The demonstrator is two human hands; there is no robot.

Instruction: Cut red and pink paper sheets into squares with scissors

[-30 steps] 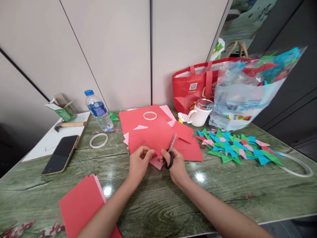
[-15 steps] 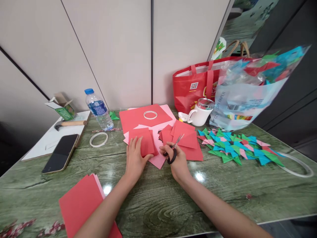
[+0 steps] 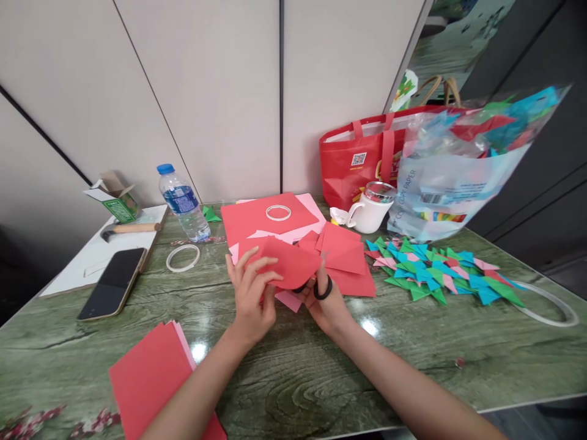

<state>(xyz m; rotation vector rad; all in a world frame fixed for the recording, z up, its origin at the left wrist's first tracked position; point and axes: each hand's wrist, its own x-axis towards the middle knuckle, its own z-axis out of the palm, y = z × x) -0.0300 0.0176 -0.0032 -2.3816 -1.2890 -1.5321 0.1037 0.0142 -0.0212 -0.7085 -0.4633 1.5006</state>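
Note:
A red sheet of paper is raised and slightly curved above the pile. My left hand grips its left side, with some fingers spread over the top of it. Black-handled scissors sit in my right hand, their loops around my fingers and the blades pointing up and away. My right hand's fingers also meet the sheet's lower right edge, partly hidden beneath it. Cut red pieces lie just right of the sheet. Pink paper shows underneath.
Behind the pile, a tape roll rests on red paper. Left are a bottle, phone, hammer and another tape roll. Right are a white mug, a plastic bag and folded paper pieces. Red paper lies front left.
A red sheet has come up off the stack between my hands. My right hand has turned and moved in against its edge, scissors still held.

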